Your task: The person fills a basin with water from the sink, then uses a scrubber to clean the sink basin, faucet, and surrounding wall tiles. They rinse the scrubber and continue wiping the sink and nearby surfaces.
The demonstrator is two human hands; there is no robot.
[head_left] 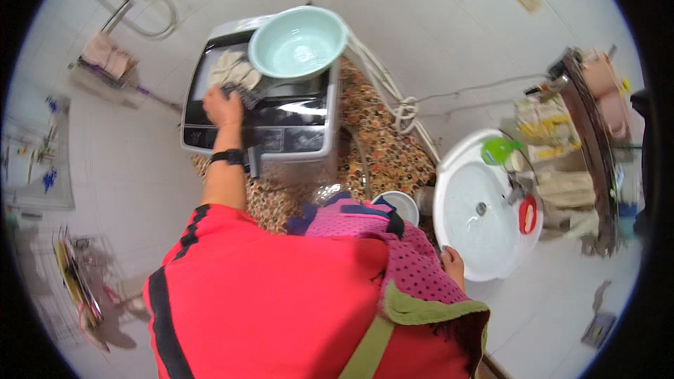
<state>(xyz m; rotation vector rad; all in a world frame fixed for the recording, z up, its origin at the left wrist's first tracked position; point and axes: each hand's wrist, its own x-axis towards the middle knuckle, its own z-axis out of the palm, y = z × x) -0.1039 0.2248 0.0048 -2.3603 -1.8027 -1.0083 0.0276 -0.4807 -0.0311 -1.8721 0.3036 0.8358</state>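
Note:
My left hand (223, 107) reaches over the lid of the top-loading washing machine (295, 116). Its fingers are closed on a dark patterned cloth (244, 94), slightly blurred. Touching that cloth, a crumpled beige cloth (233, 69) lies on the lid. Beside them a pale mint-green basin (298, 42) sits on the machine's far right part. My right hand (453, 264) is low at the near left edge of the white washbasin (484, 238); its fingers are small and partly hidden, and I cannot make out anything in them. A pink dotted cloth garment (425, 260) covers that arm.
A white bucket (399, 205) stands on the pebble-patterned floor (368, 158) left of the washbasin. On its rim are a green bottle (497, 150) and a red soap dish (526, 215). White hoses (382, 91) run along the wall. Cloths (565, 189) hang under a shelf at right.

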